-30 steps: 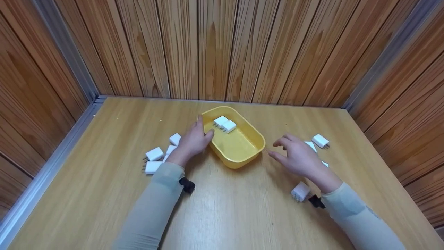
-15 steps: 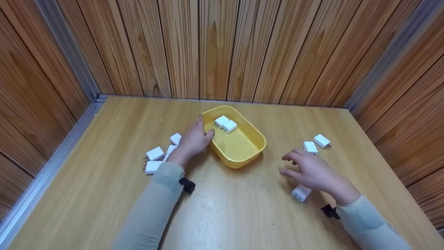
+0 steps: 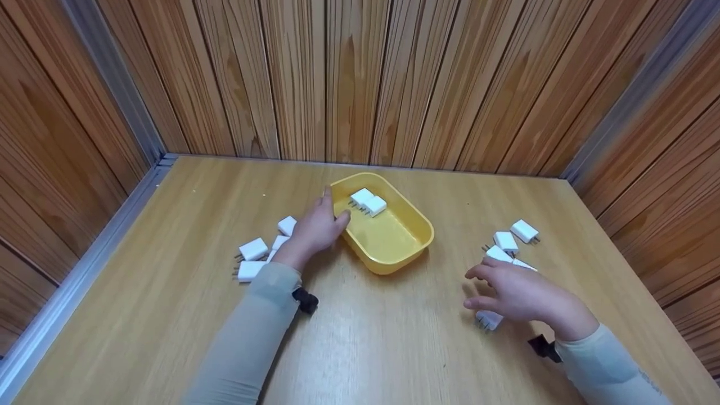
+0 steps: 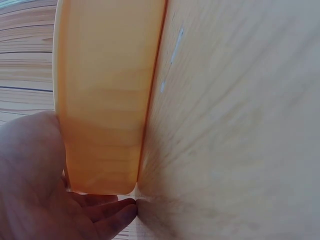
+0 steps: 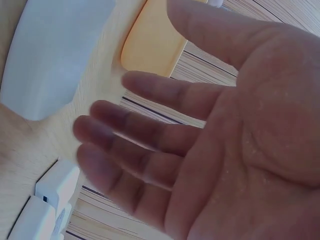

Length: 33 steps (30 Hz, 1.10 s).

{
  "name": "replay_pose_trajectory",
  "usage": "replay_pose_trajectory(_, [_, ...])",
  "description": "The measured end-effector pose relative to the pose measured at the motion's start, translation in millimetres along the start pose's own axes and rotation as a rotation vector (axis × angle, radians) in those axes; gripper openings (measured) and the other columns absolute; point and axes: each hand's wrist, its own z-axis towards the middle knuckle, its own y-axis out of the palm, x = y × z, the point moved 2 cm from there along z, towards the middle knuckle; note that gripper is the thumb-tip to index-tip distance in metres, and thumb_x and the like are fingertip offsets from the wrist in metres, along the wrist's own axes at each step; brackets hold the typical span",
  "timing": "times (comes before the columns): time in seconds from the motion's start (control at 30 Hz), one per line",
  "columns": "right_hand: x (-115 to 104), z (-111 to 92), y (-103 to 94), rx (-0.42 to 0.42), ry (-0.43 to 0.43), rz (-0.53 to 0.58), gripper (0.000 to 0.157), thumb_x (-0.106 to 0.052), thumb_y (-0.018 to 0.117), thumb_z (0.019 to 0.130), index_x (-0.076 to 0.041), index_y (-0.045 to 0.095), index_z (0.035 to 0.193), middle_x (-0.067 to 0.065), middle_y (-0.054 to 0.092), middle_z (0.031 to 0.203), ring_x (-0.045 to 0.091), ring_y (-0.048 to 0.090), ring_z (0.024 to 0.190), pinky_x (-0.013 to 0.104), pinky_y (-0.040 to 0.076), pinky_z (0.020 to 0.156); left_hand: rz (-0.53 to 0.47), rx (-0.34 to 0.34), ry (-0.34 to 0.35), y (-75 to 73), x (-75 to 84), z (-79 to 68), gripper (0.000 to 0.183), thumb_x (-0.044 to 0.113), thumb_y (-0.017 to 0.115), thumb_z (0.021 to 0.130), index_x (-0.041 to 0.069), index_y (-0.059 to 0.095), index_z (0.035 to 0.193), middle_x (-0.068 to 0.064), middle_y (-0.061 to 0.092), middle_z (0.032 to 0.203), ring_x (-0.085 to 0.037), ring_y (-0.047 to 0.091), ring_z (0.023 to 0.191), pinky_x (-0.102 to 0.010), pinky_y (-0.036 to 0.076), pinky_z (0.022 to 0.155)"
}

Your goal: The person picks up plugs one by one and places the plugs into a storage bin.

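A yellow plastic bin (image 3: 389, 262) stands mid-table, with two white plug adapters (image 3: 375, 206) lying inside near its far end. My left hand (image 3: 316, 228) holds the bin by its left side, thumb over the rim and fingers along the outer wall (image 4: 107, 100). To the right, my right hand (image 3: 520, 292) hovers with spread, lightly bent fingers and nothing in its palm. Partly hidden beneath it lies another white plug adapter (image 3: 489, 320), large in the right wrist view. Just beyond that hand is a cluster of plug adapters (image 3: 505, 242).
Several more white plug adapters (image 3: 253, 249) lie left of the bin, some partly covered by the left forearm. Wood-panelled walls (image 3: 349, 84) enclose the wooden table (image 3: 360, 337) at the back and sides. A black wrist camera (image 3: 544, 347) sits under the right cuff.
My right hand has moved away from the bin, right and toward me, to over the single plug adapter, uncovering the cluster behind it. My left hand stays on the bin.
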Motion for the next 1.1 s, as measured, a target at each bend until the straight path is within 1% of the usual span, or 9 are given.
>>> replay_pose_trajectory(0.07, [0, -1, 0.8, -0.033, 0.005, -0.011, 0.067, -0.058, 0.080, 0.099, -0.006, 0.071, 0.141, 0.006, 0.068, 0.120, 0.019, 0.065, 0.097, 0.049, 0.059, 0.087, 0.015, 0.002, 0.009, -0.2, -0.3, 1.0, 0.095, 0.056, 0.051, 0.112, 0.012, 0.002, 0.180, -0.018, 0.026, 0.181, -0.036, 0.047, 0.152, -0.055, 0.041, 0.124])
replay_pose_trajectory(0.13, [0, -3, 1.3, -0.067, 0.020, -0.011, 0.069, -0.058, 0.082, 0.097, -0.006, 0.071, 0.141, 0.003, 0.066, 0.115, 0.016, 0.062, 0.092, 0.045, 0.058, 0.083, 0.020, 0.006, 0.008, -0.2, -0.7, 1.3, 0.094, 0.055, 0.051, 0.112, 0.011, 0.003, 0.180, -0.019, 0.029, 0.179, -0.036, 0.057, 0.139, -0.054, 0.051, 0.112])
replay_pose_trajectory(0.2, [0, -4, 1.9, -0.097, 0.036, -0.013, 0.071, -0.059, 0.084, 0.095, -0.006, 0.072, 0.140, 0.001, 0.064, 0.112, 0.015, 0.059, 0.089, 0.043, 0.056, 0.081, 0.026, 0.009, 0.007, 0.2, -0.9, 1.7, 0.094, 0.055, 0.052, 0.112, 0.011, 0.004, 0.180, -0.019, 0.031, 0.179, -0.035, 0.059, 0.134, -0.052, 0.054, 0.105])
replay_pose_trajectory(0.3, [1, -5, 2.4, -0.133, 0.071, -0.001, 0.070, -0.060, 0.088, 0.091, -0.010, 0.073, 0.137, 0.000, 0.062, 0.111, 0.018, 0.058, 0.089, 0.043, 0.054, 0.080, 0.008, 0.004, -0.004, 0.5, -1.0, 1.4, 0.094, 0.055, 0.053, 0.112, 0.012, 0.004, 0.180, -0.017, 0.029, 0.180, -0.035, 0.057, 0.137, -0.053, 0.052, 0.111])
replay_pose_trajectory(0.4, [0, -5, 2.9, -0.154, 0.099, 0.011, 0.066, -0.058, 0.092, 0.087, -0.014, 0.074, 0.132, 0.000, 0.061, 0.108, 0.021, 0.057, 0.090, 0.042, 0.052, 0.078, 0.006, 0.002, -0.003, 0.7, -0.7, 1.2, 0.094, 0.055, 0.053, 0.112, 0.012, 0.004, 0.180, -0.018, 0.025, 0.182, -0.036, 0.048, 0.147, -0.056, 0.040, 0.125])
replay_pose_trajectory(0.57, [-1, -4, 5.2, -0.170, 0.114, 0.007, 0.059, -0.053, 0.097, 0.083, -0.017, 0.075, 0.125, -0.002, 0.060, 0.103, 0.020, 0.058, 0.088, 0.042, 0.051, 0.076, 0.008, -0.003, -0.006, 0.7, -0.4, 1.3, 0.094, 0.055, 0.052, 0.113, 0.013, 0.002, 0.180, -0.018, 0.021, 0.183, -0.037, 0.040, 0.158, -0.058, 0.031, 0.130])
replay_pose_trajectory(0.73, [0, -2, 8.3, -0.181, 0.122, 0.006, 0.053, -0.046, 0.098, 0.083, -0.018, 0.074, 0.120, -0.003, 0.061, 0.101, 0.019, 0.059, 0.088, 0.044, 0.053, 0.078, 0.010, -0.003, -0.005, 1.3, -0.1, 1.3, 0.094, 0.055, 0.052, 0.113, 0.013, 0.003, 0.180, -0.019, 0.022, 0.183, -0.037, 0.042, 0.156, -0.059, 0.032, 0.129])
replay_pose_trajectory(0.9, [-1, -1, 9.2, -0.180, 0.125, 0.003, 0.048, -0.042, 0.099, 0.083, -0.018, 0.073, 0.116, -0.004, 0.062, 0.101, 0.020, 0.059, 0.088, 0.045, 0.054, 0.077, 0.012, -0.005, -0.001, 0.9, -0.2, 0.9, 0.093, 0.055, 0.051, 0.113, 0.012, 0.002, 0.180, -0.019, 0.022, 0.183, -0.038, 0.040, 0.159, -0.059, 0.032, 0.129])
replay_pose_trajectory(1.1, [-3, -1, 10.9, -0.143, 0.107, 0.003, 0.043, -0.037, 0.098, 0.083, -0.017, 0.071, 0.109, -0.004, 0.061, 0.098, 0.018, 0.058, 0.086, 0.042, 0.053, 0.076, 0.042, 0.018, 0.027, 0.3, -0.4, 1.5, 0.094, 0.055, 0.050, 0.111, 0.009, 0.006, 0.180, -0.021, 0.028, 0.181, -0.038, 0.040, 0.159, -0.057, 0.034, 0.129])
